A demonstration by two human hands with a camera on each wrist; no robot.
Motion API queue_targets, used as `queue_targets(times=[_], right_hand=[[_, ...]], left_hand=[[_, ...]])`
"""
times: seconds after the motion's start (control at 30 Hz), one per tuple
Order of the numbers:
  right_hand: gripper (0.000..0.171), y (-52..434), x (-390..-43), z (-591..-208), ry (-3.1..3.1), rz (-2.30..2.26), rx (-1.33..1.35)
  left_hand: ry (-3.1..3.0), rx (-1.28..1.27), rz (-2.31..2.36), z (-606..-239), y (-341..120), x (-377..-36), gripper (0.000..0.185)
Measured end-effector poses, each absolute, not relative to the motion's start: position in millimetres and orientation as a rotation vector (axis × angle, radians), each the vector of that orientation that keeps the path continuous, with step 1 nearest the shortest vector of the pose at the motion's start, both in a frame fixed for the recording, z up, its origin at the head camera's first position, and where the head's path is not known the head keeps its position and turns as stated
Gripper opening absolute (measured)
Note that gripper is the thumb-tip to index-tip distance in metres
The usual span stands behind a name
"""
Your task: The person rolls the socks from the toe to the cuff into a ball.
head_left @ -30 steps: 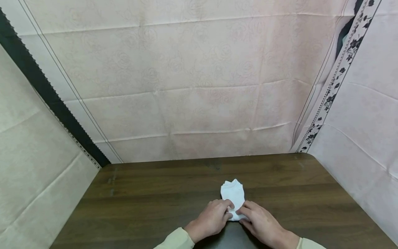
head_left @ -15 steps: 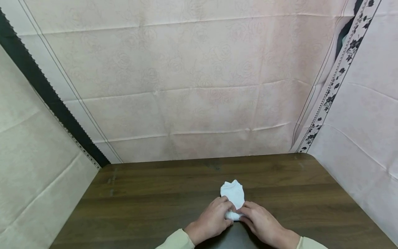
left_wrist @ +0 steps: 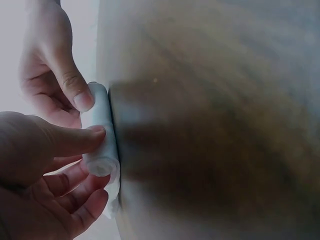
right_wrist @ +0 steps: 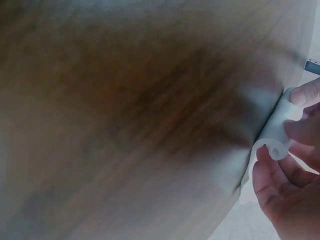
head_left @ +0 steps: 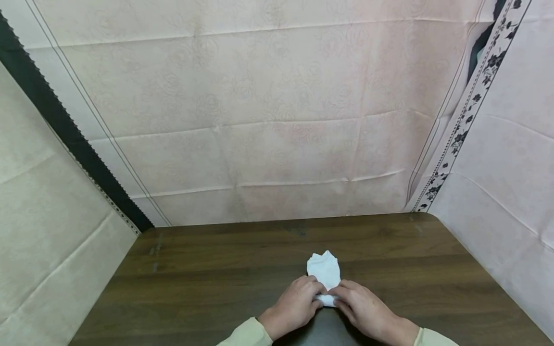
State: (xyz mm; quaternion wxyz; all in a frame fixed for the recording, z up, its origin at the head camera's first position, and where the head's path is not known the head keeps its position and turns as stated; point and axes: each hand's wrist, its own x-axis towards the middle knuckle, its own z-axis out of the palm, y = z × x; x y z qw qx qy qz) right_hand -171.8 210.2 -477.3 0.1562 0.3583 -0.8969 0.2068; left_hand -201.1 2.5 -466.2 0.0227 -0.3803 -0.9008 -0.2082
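Note:
A white folded cloth [head_left: 324, 268] lies on the wooden table, its far end flat with a jagged edge and its near end rolled into a tight cylinder. In the left wrist view the roll [left_wrist: 103, 142] shows a spiral at its end. My left hand [head_left: 295, 302] grips the roll's left side, thumb on the near face and fingers curled over the far side. On the right side my right hand [head_left: 364, 308] pinches the roll the same way, its thumb showing on the roll [right_wrist: 278, 132] in the right wrist view.
The brown wood-grain table [head_left: 225, 269] spreads around the hands. Behind it hangs a pale patterned cloth sheet [head_left: 277, 120], with further sheets at left [head_left: 52, 230] and right [head_left: 502, 192]. A dark strip [head_left: 78, 129] runs down between the left and back sheets.
The near end of the cloth has gone from a loose fold to a neat roll. My left fingers moved over the roll, closer to the right ones; the right hand has barely shifted.

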Motion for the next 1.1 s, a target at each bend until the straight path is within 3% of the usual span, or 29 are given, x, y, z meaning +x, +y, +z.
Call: queue_targets(times=[0.63,1.1], right_hand=[[0.042,208.4,-170.2,-478.9,-2.453,0.431,0.989],[0.028,209.5,-169.8,-481.0,-2.475,0.456,1.001]], left_hand=[[-2.76,-1.237,-0.545,-467.2,1.0,-202.0,0.013],[-2.797,-1.125,-0.75,-466.3,-1.2,-196.5,0.016]])
